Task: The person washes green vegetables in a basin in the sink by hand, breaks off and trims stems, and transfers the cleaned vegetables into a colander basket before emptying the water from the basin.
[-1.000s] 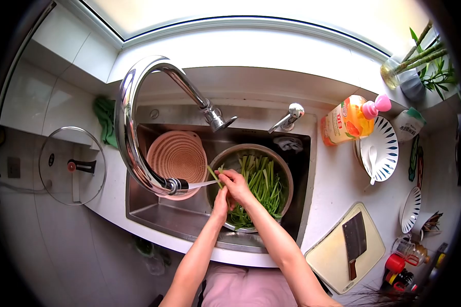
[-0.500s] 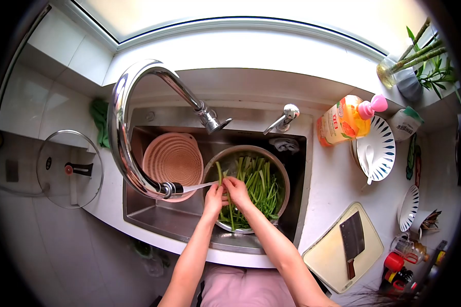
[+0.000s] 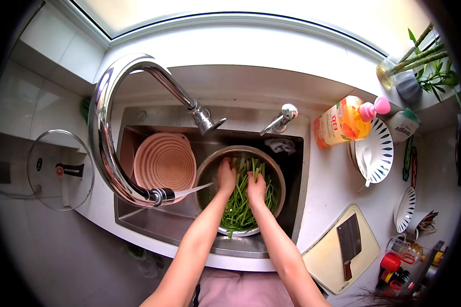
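Note:
Long green leafy vegetables with thin stems lie in a round metal bowl inside the sink. Both of my hands are down in the bowl. My left hand curls against the left side of the bunch, its fingertips partly hidden among the stems. My right hand is closed around stems on the right side. Water streams from the curved chrome faucet into the bowl, passing beside my left wrist.
A pink colander sits left in the sink. At right are an orange soap bottle, patterned dishes, and a cleaver on a cutting board. A glass lid stands at left.
My hands held a stem together in the water stream at the bowl's left side. Now they are apart and farther into the bowl, on the bunch. The view has shifted slightly.

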The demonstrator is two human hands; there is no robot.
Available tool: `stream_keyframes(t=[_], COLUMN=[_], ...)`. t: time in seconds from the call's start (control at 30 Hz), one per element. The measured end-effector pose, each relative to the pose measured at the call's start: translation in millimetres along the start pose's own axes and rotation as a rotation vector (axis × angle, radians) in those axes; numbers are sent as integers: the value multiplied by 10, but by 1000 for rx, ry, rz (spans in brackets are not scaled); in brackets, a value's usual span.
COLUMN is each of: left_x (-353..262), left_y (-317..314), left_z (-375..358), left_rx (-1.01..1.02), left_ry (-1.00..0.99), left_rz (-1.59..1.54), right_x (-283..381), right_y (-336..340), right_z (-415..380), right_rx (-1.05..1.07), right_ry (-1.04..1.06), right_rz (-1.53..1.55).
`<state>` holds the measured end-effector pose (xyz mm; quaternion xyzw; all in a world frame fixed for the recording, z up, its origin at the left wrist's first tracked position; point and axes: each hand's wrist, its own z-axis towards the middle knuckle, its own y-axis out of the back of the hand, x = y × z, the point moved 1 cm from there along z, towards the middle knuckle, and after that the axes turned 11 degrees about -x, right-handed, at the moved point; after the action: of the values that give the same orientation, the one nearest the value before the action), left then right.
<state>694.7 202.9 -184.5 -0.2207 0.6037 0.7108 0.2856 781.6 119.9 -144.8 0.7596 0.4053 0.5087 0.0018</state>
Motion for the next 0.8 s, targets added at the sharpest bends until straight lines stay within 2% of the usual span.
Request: stream_keyframes(t=[0.07,0.1,0.13,0.17,0.23,0.27,0.3,0.37,0.43,0.57,0.63,0.8], left_x=[-35,-173,-366,-460,-315,-335,-354,-447,-440,-324,-230,-325], left_y=[88,270,519,674,774,871,953,1045,1047,1034,1008,966], left_z=[0,7,12,10,-46,-39,-60,-97,-153,-189,-164,-143], left_rx=[70,73,178,281,231,181,220,180,113,106,101,20], left_ry=[28,26,220,416,405,400,531,563,580,609,736,813], left_rz=[-185,-181,-365,-546,-614,-688,-837,-851,-869,-909,-818,-837], right_x=[-49,-18,-31,17,113,260,281,259,225,135,168,101], right_y=[-22,-39,-77,-120,-164,-99,-98,-88,-84,-96,-63,-181], right_z=[-41,-91,-126,-190,-350,-471,-535,-622,-643,-687,-759,-790], right_rx=[36,67,66,164,316,348,380,404,426,440,451,355], right_ry=[51,105,99,113,120,85,134,210,198,234,225,257], right_rz=[74,155,159,205,317,261,275,270,234,177,167,85])
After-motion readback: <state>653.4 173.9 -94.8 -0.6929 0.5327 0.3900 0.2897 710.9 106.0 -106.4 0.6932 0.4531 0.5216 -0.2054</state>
